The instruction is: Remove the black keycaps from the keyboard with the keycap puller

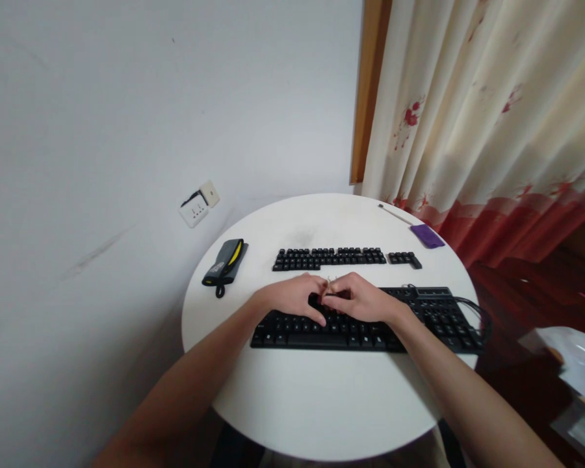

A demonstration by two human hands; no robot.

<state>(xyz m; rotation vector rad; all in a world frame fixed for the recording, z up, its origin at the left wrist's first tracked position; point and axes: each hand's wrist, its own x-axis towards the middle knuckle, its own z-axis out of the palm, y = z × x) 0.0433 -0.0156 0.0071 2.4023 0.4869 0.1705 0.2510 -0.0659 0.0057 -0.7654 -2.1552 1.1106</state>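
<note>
A black keyboard (pixel 316 339) lies across the round white table, with both my hands over its upper middle. My left hand (pixel 295 296) rests on it, thumb stretched out over the keys and apart from the fingers. Meeting it at the fingertips, my right hand (pixel 358 298) is closed in a pinch. A small, thin, pale thing (pixel 329 283) shows between the hands; its kind is too small to make out. Beyond them, loose black keycaps (pixel 329 259) stand in rows, with a smaller group of keycaps (pixel 403 259) to the right.
On the left lies a grey pouch (pixel 224 263) with yellow lining. A thin brush-like stick (pixel 394 214) and a purple cloth (pixel 427 236) are at the back right. The keyboard's cable (pixel 485 318) loops at the right edge. A wall and a curtain (pixel 468 130) border the table.
</note>
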